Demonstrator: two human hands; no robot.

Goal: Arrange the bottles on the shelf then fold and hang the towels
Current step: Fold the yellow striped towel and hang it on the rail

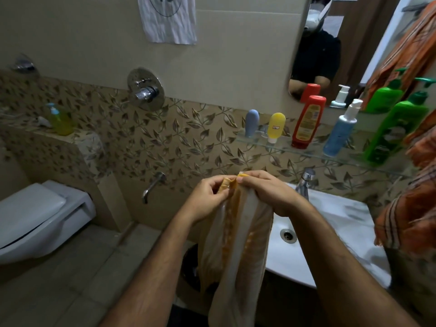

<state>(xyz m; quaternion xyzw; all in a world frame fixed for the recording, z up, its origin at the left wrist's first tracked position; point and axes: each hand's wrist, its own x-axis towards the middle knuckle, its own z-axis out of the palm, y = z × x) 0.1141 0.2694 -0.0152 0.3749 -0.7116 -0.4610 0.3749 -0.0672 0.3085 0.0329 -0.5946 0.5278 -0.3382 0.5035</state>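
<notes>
Head view, near to far: both forearms reach forward, and between them hangs a cream towel with yellow-orange bands, draped lengthwise toward the floor. The left hand pinches the towel's top edge, its fingers curled round a bunched corner. The right hand grips the neighbouring top edge, knuckles up, fingers closed on the cloth. The two hands sit almost touching, so the top edges look brought together for a fold.

Just behind and to the right is a white sink with a chrome tap. Above it a glass shelf carries the bottles in a row: blue-grey bottle, yellow bottle, red bottle, white pump bottle and green bottle. These appear already arranged. An orange striped towel hangs at the far right.

The risk, as I judge it, is that the corners are bunched rather than matched, so the fold could come out crooked. The loose lower end hangs close to the sink rim and could swing into the basin or drag on the floor.
</notes>
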